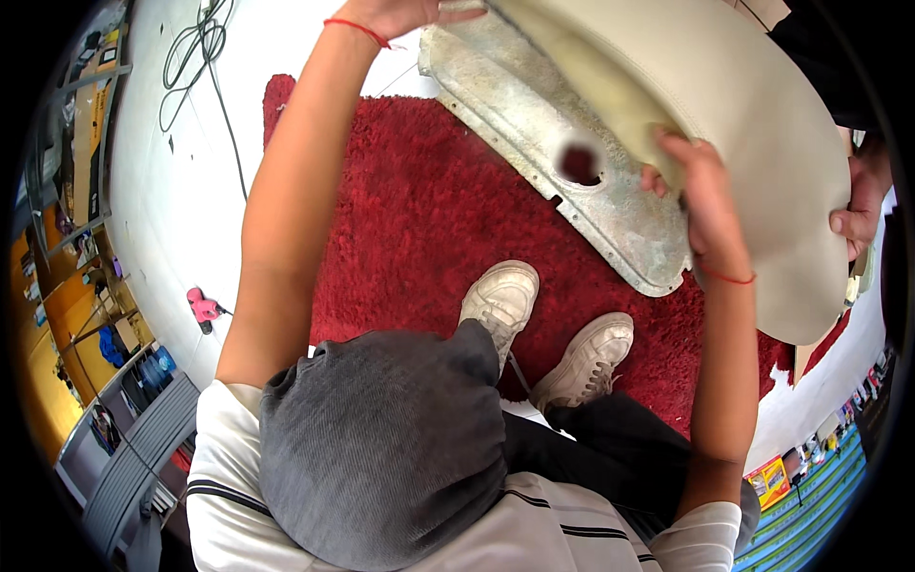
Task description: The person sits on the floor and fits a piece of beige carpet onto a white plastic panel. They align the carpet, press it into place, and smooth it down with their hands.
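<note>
In the head view, the cream cover and metal plate are above the red rug, long axes slanting from upper left to lower right. A left-side rack holds a brown carton. The left hand, fingers extended, is cropped; its grip is unclear. The right hand curls around the cover's edge; a co-worker's hand grips its far side.

Red shaggy rug on white floor, cluttered shelves at left

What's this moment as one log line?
left hand: near beige cover | right hand: gripping cover's edge | metal panel: over red rug | another person's hand: on cover's right edge
</note>
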